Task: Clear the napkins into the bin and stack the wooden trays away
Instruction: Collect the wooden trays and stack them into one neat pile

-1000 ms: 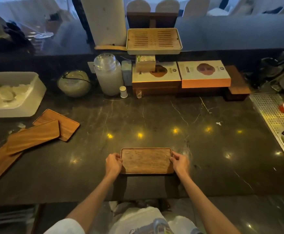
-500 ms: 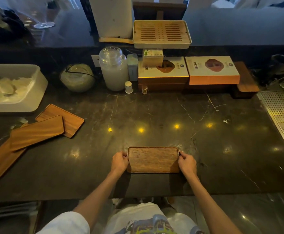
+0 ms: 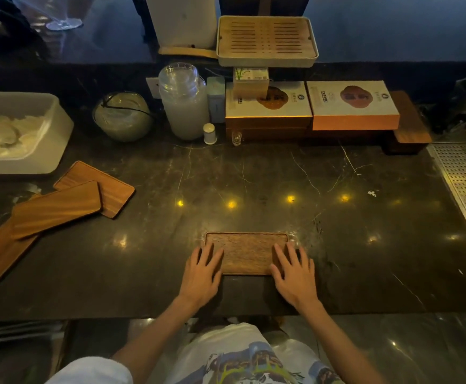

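Observation:
A small dark wooden tray [image 3: 247,250] lies flat on the black marble counter [image 3: 254,176] near its front edge. My left hand [image 3: 202,270] rests with fingers spread over the tray's left end. My right hand [image 3: 292,273] lies the same way over its right end. Neither hand grips it. At the far left lie three lighter wooden trays, overlapping: one on top [image 3: 56,209], one behind it [image 3: 107,189], one under it toward the counter's edge [image 3: 2,253]. A white bin [image 3: 51,142] at the back left holds crumpled white napkins [image 3: 4,134].
Along the back stand a round glass bowl [image 3: 122,116], a tall glass jar [image 3: 184,101], boxed sets [image 3: 353,105] and a slatted tea tray [image 3: 266,41] on top. A perforated metal drain tray [image 3: 464,184] runs down the right side.
Both hands let go of the tray's ends and now lie flat with fingers spread over it. The camera has tilted further down.

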Demonstrator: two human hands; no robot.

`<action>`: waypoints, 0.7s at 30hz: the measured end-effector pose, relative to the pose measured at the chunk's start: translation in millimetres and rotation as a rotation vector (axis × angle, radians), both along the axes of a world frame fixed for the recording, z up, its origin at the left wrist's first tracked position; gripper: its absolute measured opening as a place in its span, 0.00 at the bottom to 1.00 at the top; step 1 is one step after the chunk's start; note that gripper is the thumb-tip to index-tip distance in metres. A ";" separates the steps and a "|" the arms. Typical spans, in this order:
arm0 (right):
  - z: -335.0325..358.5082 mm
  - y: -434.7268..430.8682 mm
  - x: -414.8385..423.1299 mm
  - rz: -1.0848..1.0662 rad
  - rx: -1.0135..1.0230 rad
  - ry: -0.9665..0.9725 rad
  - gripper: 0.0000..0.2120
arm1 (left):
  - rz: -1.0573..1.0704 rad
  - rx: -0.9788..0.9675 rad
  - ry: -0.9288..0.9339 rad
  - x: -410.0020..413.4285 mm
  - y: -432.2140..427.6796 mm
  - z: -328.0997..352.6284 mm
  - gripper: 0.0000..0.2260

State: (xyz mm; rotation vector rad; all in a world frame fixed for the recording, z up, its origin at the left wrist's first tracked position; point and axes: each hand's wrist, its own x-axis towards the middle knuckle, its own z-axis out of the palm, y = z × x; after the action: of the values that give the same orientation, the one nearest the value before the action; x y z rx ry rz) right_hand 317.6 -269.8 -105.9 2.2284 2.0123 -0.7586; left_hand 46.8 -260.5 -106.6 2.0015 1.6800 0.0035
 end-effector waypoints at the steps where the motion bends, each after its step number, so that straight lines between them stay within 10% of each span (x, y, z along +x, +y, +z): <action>1: -2.5 -2.9 0.3 0.023 -0.040 -0.020 0.30 | -0.014 -0.036 0.029 0.6 -4.3 -2.8 0.30; 11: 28.9 49.8 -58.7 0.131 0.127 -0.040 0.23 | 0.194 0.210 0.047 -54.7 18.0 17.1 0.20; 21: 79.1 184.5 -417.9 0.563 0.153 0.225 0.19 | 0.709 0.224 0.318 -358.2 76.2 66.4 0.10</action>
State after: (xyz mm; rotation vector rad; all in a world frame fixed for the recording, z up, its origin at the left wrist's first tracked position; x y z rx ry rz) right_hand -100.3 -85.3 -26.7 1.5419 2.6970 -0.8288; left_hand -311.4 -184.3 -40.2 1.4943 2.6163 0.1343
